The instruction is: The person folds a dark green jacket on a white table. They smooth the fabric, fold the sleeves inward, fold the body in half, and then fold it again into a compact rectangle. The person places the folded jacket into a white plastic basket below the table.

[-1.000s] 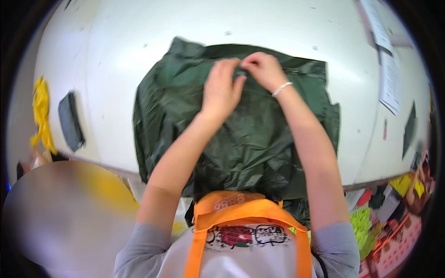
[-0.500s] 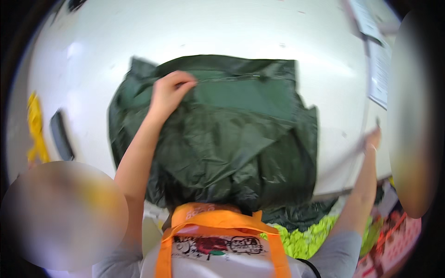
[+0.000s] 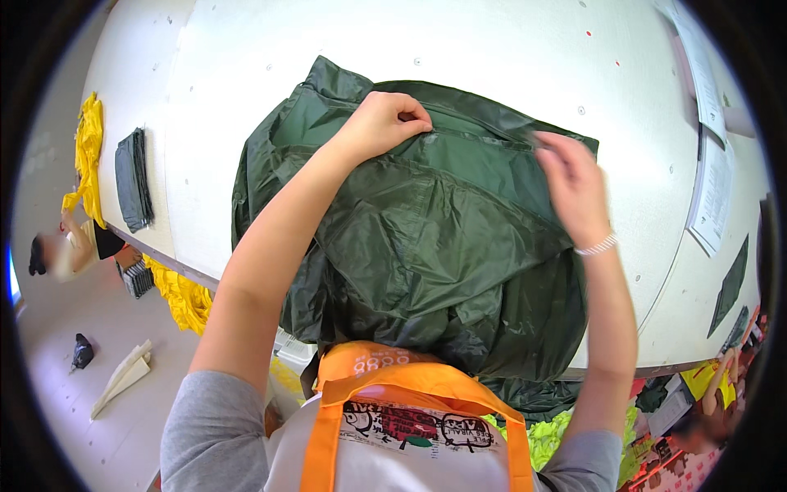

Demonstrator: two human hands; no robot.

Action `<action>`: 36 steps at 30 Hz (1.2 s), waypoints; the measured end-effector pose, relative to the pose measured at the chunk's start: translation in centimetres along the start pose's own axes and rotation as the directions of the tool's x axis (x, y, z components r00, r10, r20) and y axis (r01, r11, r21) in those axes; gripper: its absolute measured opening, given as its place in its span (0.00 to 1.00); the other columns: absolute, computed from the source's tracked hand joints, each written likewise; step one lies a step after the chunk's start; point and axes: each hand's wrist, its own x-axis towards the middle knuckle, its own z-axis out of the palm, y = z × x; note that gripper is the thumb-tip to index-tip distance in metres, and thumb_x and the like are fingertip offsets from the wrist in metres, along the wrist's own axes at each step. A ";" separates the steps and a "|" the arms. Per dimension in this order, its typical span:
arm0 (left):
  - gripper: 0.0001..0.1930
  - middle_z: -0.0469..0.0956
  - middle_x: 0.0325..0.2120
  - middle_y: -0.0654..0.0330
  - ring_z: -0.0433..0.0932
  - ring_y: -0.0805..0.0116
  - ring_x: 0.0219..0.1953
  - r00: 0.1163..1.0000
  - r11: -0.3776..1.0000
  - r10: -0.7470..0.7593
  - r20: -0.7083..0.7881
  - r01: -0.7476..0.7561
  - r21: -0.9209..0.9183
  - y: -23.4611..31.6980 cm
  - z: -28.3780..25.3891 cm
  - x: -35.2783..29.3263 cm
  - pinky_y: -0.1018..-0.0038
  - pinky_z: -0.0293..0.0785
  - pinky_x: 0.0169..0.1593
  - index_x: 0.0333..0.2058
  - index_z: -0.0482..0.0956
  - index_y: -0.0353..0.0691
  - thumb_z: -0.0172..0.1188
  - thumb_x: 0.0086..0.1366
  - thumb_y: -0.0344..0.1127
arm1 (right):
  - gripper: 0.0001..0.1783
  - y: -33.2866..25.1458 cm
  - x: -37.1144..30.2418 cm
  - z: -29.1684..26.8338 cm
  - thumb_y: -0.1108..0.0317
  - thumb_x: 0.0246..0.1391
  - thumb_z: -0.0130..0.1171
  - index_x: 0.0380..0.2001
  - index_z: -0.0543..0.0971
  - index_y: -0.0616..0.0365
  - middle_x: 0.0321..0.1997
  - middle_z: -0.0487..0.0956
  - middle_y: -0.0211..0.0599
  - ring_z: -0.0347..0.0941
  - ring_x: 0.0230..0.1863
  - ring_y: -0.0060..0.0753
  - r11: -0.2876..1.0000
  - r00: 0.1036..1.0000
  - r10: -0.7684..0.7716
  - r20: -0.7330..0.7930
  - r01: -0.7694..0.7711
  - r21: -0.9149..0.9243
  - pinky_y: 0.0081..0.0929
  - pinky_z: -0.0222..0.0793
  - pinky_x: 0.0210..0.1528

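Observation:
A dark green garment of shiny, coated fabric (image 3: 418, 246) lies creased in front of me, its near side hanging over the table edge. Near its far edge runs a long folded strip with a seam. My left hand (image 3: 381, 123) pinches the fabric at that seam, thumb against fingers. Over the right part of the same strip is my right hand (image 3: 574, 184), fingers curled together and slightly blurred, with a pale band at the wrist. Whatever its fingertips hold is too small to make out.
The white table (image 3: 492, 41) spreads around the garment. To the left lie a folded dark stack (image 3: 134, 180) and yellow fabric (image 3: 90, 156). Papers (image 3: 709, 197) lie at right. Bright yellow-green fabric (image 3: 541, 443) sits below the edge. A person (image 3: 78, 246) is at left; others are at lower right.
My right hand has come in from the far right of the table to the garment's seam. My left hand still pinches the fabric. The whole view has shifted and turned.

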 end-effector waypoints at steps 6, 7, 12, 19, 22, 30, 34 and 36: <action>0.03 0.76 0.28 0.59 0.76 0.69 0.30 0.975 0.975 0.218 -0.043 -0.217 0.040 -1.0 0.1 0.1 0.75 0.72 0.35 0.30 0.79 0.34 0.60 0.58 0.27 | 0.12 -2.9 3.6 7.9 0.58 0.52 0.59 0.37 0.80 0.52 0.29 0.76 0.36 0.76 0.33 0.41 0.979 0.983 -0.024 0.185 0.060 -0.193 0.35 0.71 0.34; 0.03 0.75 0.28 0.59 0.75 0.68 0.30 0.969 0.971 0.240 -0.060 -0.239 0.027 -1.2 0.3 0.1 0.74 0.72 0.35 0.30 0.79 0.34 0.60 0.58 0.28 | 0.12 -2.8 3.9 8.3 0.57 0.52 0.59 0.36 0.81 0.51 0.29 0.76 0.37 0.76 0.33 0.41 0.977 0.980 -0.004 0.201 0.046 -0.209 0.36 0.70 0.34; 0.04 0.75 0.28 0.59 0.75 0.65 0.31 0.942 0.950 0.312 -0.125 -0.310 0.036 -2.5 0.6 0.1 0.73 0.72 0.35 0.30 0.80 0.35 0.61 0.57 0.29 | 0.12 -3.8 4.6 8.6 0.57 0.52 0.59 0.34 0.82 0.51 0.29 0.77 0.36 0.75 0.32 0.42 0.975 0.960 0.003 0.279 0.059 -0.215 0.36 0.70 0.34; 0.04 0.74 0.28 0.58 0.76 0.67 0.30 0.969 0.971 0.216 -0.121 -0.226 -0.075 -2.7 0.5 0.4 0.75 0.73 0.34 0.30 0.79 0.33 0.62 0.56 0.28 | 0.12 -4.2 5.1 8.5 0.57 0.52 0.59 0.34 0.82 0.50 0.29 0.78 0.35 0.76 0.32 0.43 0.950 0.948 -0.020 0.318 0.118 -0.291 0.36 0.71 0.34; 0.03 0.74 0.27 0.59 0.75 0.69 0.30 0.955 0.960 0.248 -0.164 -0.265 -0.091 -2.6 0.4 0.0 0.76 0.73 0.35 0.27 0.77 0.32 0.61 0.56 0.26 | 0.12 -3.8 5.0 8.4 0.58 0.52 0.60 0.36 0.82 0.51 0.30 0.79 0.37 0.76 0.32 0.41 0.969 0.952 -0.035 0.305 0.108 -0.224 0.33 0.71 0.35; 0.09 0.67 0.14 0.56 0.66 0.58 0.17 0.808 0.948 0.065 0.586 0.133 -0.289 2.9 -4.1 -19.7 0.67 0.63 0.22 0.15 0.66 0.37 0.57 0.47 0.29 | 0.14 4.9 -0.2 -2.9 0.68 0.59 0.56 0.47 0.78 0.60 0.35 0.78 0.27 0.70 0.35 0.14 0.974 0.930 0.213 -0.298 -0.178 0.140 0.12 0.65 0.39; 0.18 0.77 0.18 0.56 0.78 0.57 0.25 0.471 0.706 -0.611 0.636 -0.039 0.707 -3.9 1.2 -38.4 0.64 0.72 0.27 0.22 0.78 0.42 0.63 0.53 0.53 | 0.17 16.9 -7.7 -8.8 0.62 0.59 0.57 0.45 0.78 0.62 0.30 0.77 0.26 0.65 0.27 0.14 0.886 0.734 0.388 -0.557 -0.464 0.006 0.14 0.63 0.30; 0.18 0.76 0.17 0.57 0.78 0.56 0.24 0.565 0.574 -0.600 0.566 -0.188 0.797 -4.2 1.8 -40.0 0.63 0.72 0.27 0.21 0.79 0.45 0.64 0.51 0.55 | 0.17 20.0 -10.5 -9.8 0.61 0.58 0.57 0.44 0.78 0.62 0.29 0.78 0.27 0.65 0.26 0.15 0.853 0.681 0.414 -0.605 -0.522 -0.004 0.15 0.63 0.30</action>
